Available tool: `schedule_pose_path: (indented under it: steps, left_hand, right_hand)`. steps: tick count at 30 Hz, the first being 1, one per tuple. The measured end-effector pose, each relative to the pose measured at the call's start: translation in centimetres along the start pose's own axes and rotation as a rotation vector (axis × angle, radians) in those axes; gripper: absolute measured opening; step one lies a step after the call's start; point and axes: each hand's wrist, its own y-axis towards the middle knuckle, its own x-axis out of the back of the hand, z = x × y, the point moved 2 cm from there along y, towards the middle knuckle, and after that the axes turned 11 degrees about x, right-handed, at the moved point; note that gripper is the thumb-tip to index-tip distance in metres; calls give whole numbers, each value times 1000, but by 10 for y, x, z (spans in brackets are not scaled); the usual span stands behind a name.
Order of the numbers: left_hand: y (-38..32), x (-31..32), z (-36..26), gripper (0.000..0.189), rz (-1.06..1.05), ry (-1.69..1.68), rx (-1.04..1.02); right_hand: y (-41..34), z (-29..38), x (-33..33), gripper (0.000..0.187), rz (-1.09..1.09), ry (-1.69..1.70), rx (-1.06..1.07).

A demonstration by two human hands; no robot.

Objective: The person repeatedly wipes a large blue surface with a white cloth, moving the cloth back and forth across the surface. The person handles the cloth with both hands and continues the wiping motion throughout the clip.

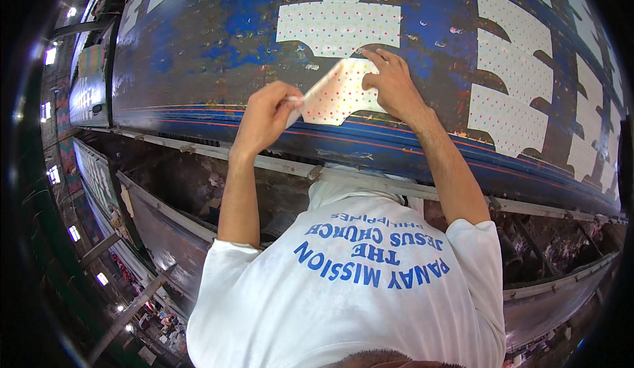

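Note:
A white fabric piece with coloured dots lies partly on the long blue-stained table. My left hand pinches its left edge and holds it raised, so that side folds up off the surface. My right hand rests on the piece's right part with fingers spread, pressing rather than gripping. Just beyond it, another dotted cut piece lies flat in the same column, with curved notches at its corners.
Further columns of dotted pieces lie to the right. A metal rail runs along the table's near edge. Other long tables stand behind at the lower left, with a beam near them.

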Motion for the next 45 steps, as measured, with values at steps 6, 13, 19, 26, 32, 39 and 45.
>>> schedule_pose_path:
  steps: [6, 13, 19, 26, 32, 39, 45]
  left_hand:
    - [-12, 38, -24, 8, -183, -166, -108]
    - [93, 50, 42, 17, -403, -103, -9]
    - [214, 30, 103, 29, -311, 122, 189]
    - [256, 13, 126, 35, -269, 259, 191]
    - [264, 14, 117, 30, -273, 272, 272]
    - [271, 18, 116, 29, -186, 298, 247]
    - [264, 8, 120, 25, -211, 440, 93]
  right_hand:
    - [-9, -24, 11, 25, 76, 290, -127]
    - [4, -63, 34, 22, -201, 755, -418]
    - [53, -89, 46, 45, -216, 436, -395]
    - [64, -106, 22, 59, -208, 306, -434]
    - [67, -96, 22, 58, -271, 339, -498]
    - [79, -83, 31, 51, -142, 165, -533]
    - [99, -73, 32, 19, -129, -282, -310]
